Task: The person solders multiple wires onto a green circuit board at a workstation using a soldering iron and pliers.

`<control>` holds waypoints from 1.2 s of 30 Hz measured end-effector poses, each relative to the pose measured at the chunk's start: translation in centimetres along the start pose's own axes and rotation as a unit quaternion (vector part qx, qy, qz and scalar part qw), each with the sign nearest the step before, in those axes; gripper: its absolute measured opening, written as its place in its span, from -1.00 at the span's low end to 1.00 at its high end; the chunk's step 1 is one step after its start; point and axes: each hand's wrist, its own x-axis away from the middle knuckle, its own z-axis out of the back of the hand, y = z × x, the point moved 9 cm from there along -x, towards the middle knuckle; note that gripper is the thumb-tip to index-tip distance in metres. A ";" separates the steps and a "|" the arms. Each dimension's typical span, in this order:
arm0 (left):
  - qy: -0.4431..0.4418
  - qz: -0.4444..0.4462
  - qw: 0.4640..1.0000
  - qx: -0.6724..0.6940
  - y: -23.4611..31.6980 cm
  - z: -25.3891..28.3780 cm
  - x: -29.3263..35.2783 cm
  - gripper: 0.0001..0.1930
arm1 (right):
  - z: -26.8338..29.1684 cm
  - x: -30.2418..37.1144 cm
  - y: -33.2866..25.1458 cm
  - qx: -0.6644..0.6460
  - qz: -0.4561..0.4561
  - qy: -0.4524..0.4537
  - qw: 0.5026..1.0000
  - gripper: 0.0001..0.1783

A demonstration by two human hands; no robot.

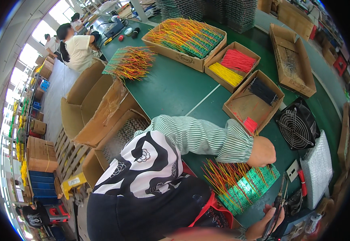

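Observation:
My left hand point(263, 152), in a green-and-white striped sleeve, is curled over the upper right corner of a green circuit board panel point(245, 193). Its fingertips are hidden beneath it, and what they pinch cannot be made out. Many red, yellow and orange wires point(225, 172) stick out of the panel toward my body. Lower down, my right hand point(268, 221) is closed around a soldering iron point(276, 211) with a dark handle. The iron points up and stands apart from the panel's right edge.
A box of red and yellow wires point(233, 66) and a box of black and red wires point(253, 98) stand beyond my left arm. Finished-looking wired panels point(130, 62) lie farther off. A black fan point(298, 123) and a bubble-wrapped block point(317, 168) flank the work area.

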 end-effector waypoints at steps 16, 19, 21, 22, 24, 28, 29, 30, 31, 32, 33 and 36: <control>0.000 0.003 1.000 -0.001 -0.5 -0.8 0.0 -0.84 | 2.0 -0.6 1.7 0.045 -0.145 -0.012 0.988 -0.44; 0.000 0.008 1.000 0.011 -0.8 -0.4 -0.1 -0.88 | 1.8 -1.0 1.5 -0.045 -0.057 -0.021 0.997 -0.75; 0.005 0.045 0.999 0.026 -2.4 -0.4 1.0 -0.90 | 0.4 -1.7 0.7 -0.086 -0.060 0.023 0.994 -0.79; -0.018 0.080 0.996 0.045 -3.2 -0.3 1.3 -0.88 | 0.2 -1.8 0.6 -0.098 -0.053 0.009 0.994 -0.76; 0.017 0.085 0.992 0.097 -3.3 0.5 2.2 -0.83 | -0.4 -2.0 -0.1 -0.135 -0.068 -0.010 0.988 -0.77; 0.000 0.075 0.988 0.135 -3.7 -0.3 0.9 -0.79 | -0.3 -2.2 0.4 -0.150 -0.088 -0.028 0.984 -0.78; 0.003 0.084 0.985 0.148 -3.8 -0.4 0.9 -0.79 | -0.9 -2.2 0.2 -0.149 -0.081 -0.048 0.984 -0.78; 0.008 0.097 0.982 0.159 -3.9 -0.4 0.9 -0.78 | -1.0 -2.2 0.3 -0.152 -0.090 -0.043 0.983 -0.78; 0.002 0.093 0.983 0.159 -3.8 -0.5 0.8 -0.78 | -1.0 -2.2 0.5 -0.153 -0.095 -0.037 0.983 -0.78; 0.002 0.093 0.982 0.165 -3.7 -0.6 0.7 -0.78 | -1.1 -2.2 0.7 -0.142 -0.095 -0.043 0.984 -0.79; 0.004 0.095 0.981 0.171 -3.6 -0.5 0.6 -0.78 | -1.3 -2.3 0.9 -0.131 -0.095 -0.051 0.986 -0.79; -0.024 0.109 0.979 0.169 -3.9 -0.9 0.6 -0.78 | -2.3 -2.6 1.5 -0.124 -0.099 -0.057 0.986 -0.81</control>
